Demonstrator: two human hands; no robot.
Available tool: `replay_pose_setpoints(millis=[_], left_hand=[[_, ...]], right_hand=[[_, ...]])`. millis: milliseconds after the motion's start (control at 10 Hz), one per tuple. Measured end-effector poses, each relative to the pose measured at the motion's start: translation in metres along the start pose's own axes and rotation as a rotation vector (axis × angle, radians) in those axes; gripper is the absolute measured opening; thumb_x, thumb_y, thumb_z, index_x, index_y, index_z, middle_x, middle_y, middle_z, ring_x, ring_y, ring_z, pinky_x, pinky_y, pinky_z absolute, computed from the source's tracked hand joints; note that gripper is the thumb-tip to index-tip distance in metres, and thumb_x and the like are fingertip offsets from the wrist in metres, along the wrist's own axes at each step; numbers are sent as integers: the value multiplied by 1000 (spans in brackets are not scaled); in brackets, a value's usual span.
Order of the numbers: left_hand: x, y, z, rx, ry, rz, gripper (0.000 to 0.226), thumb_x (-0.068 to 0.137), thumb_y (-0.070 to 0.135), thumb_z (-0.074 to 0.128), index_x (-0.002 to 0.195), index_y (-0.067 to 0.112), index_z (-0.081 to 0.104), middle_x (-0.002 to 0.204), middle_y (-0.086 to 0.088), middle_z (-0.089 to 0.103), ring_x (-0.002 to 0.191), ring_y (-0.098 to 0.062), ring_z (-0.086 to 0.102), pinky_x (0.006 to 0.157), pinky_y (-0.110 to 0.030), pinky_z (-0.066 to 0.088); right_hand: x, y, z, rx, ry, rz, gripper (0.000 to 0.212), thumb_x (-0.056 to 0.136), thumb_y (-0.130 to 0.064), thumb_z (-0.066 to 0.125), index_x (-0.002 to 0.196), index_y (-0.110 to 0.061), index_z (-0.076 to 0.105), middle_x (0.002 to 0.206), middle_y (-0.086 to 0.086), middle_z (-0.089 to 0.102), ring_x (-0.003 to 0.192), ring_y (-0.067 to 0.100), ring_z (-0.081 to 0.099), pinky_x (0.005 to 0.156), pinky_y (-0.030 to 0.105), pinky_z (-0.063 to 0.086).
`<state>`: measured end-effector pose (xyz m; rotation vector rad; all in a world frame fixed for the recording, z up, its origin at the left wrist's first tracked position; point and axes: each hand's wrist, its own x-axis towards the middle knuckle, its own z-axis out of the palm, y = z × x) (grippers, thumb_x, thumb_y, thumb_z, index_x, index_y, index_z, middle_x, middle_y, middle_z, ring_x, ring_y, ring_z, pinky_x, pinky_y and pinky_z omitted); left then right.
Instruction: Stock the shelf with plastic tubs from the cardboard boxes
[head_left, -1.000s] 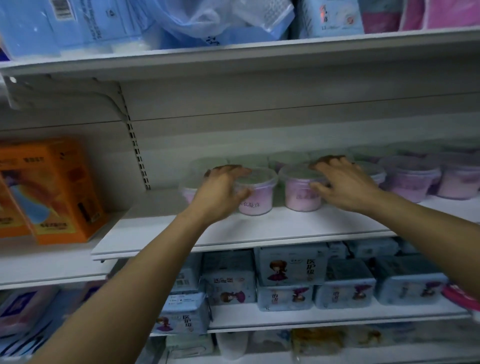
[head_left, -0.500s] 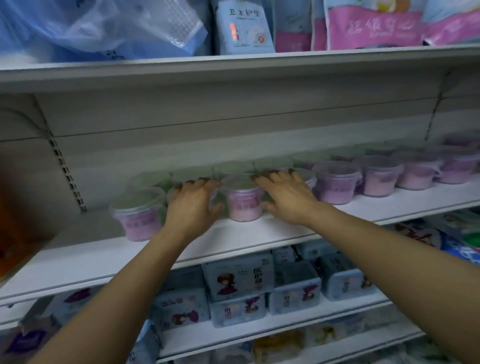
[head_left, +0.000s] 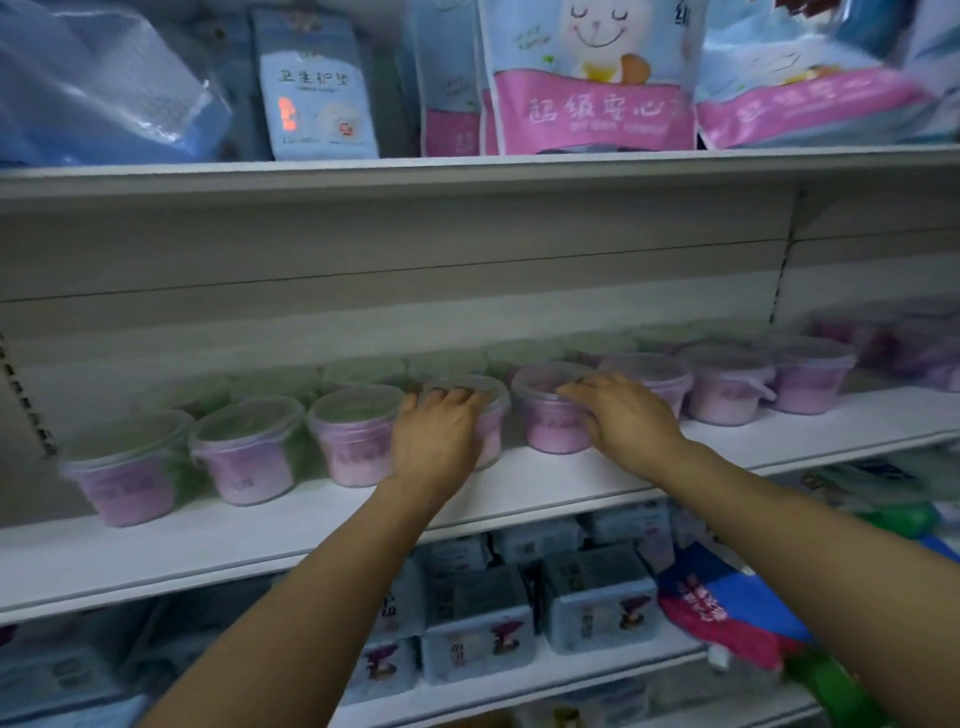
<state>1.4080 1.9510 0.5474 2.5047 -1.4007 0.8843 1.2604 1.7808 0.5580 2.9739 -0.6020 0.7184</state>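
**Moving apart onto separate tubs**

Left hand is now cupping one tub, fingers bending over its lid. Right hand is laying flat fingers on the next tub, mid-frame. Along its front edge, the white shelf is showing a bare strip before the tub row.

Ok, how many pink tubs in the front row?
8: three tubs left of both hands, one at left hand, one at right hand, three further right; more may hide beyond, blurred.
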Motion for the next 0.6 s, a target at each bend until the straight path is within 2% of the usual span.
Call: replay_pose_setpoints(millis=[100,200,300,400,500,600], left_hand=[[0,3,7,50,64,-23,41,71,25,73,111,27,69,98,1,74,87,-25,68,80,-35,47],[-1,7,7,40,76,-26,45,73,23,72,117,26,66,106,-1,72,94,-25,67,85,-37,47],[-1,16,-1,3,-20,-87,49,85,28,61,134,27,51,130,-2,61,117,-27,55,100,-42,38],[-1,29,-12,-56,-148,-196,58,88,41,58,141,29,40,144,0,47,133,-26,39,110,-44,26],[-15,48,-27,-194,-103,-272,59,86,45,60,140,28,43,141,-3,48,132,-28,38,107,-42,31],[-37,68,-34,-289,54,-281,52,87,40,61,135,23,50,131,-6,56,122,-29,47,97,-40,41]], right_hand=[[5,3,5,31,12,-26,45,92,-9,46,133,-24,54,137,9,52,125,30,45,96,39,44],[6,5,11,23,-14,-55,51,90,-6,47,139,-20,46,137,10,48,128,29,38,97,37,42],[2,11,8,14,-78,-106,58,88,-13,51,144,-19,35,140,10,41,128,30,34,100,38,40],[-5,17,2,49,-88,-107,61,90,-23,51,146,-19,30,146,8,34,133,29,30,104,40,36],[-22,15,-7,85,-40,-106,57,91,-25,49,145,-21,31,147,6,33,133,28,32,103,41,33],[-40,17,-13,144,9,-141,53,93,-26,49,144,-20,36,145,6,39,131,27,38,101,41,35]])
